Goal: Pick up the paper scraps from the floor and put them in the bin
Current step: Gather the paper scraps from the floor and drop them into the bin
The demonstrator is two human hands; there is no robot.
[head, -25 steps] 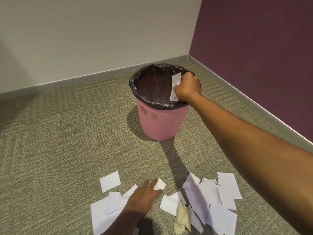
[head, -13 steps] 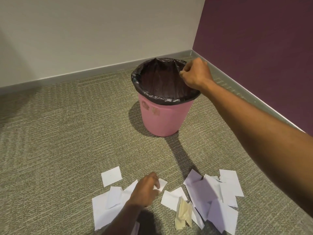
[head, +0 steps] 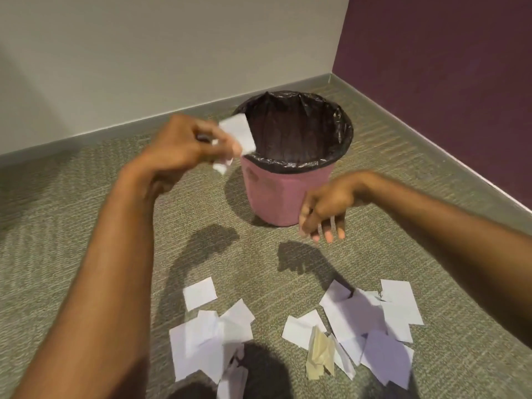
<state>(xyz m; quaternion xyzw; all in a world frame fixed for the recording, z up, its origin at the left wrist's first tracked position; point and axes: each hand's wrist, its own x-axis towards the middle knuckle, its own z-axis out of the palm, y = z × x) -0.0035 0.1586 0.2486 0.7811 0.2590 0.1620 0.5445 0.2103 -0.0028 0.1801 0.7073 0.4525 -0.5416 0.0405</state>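
- Left hand (head: 184, 145) clamped on white scrap (head: 239, 133), held at bin (head: 288, 194) rim, 9 o'clock.
- Right hand (head: 325, 208) fingers spread, nothing held.
- Scraps (head: 357, 318) left on floor (head: 72, 226).

left arm: raised, forearm bare, wrist bent | left hand (head: 187, 142): fingers pinched shut on a white paper scrap (head: 239, 133), motion-blurred | right arm: reaching in from right, bare | right hand (head: 325, 208): palm down, fingers loose, pointing down, holding nothing
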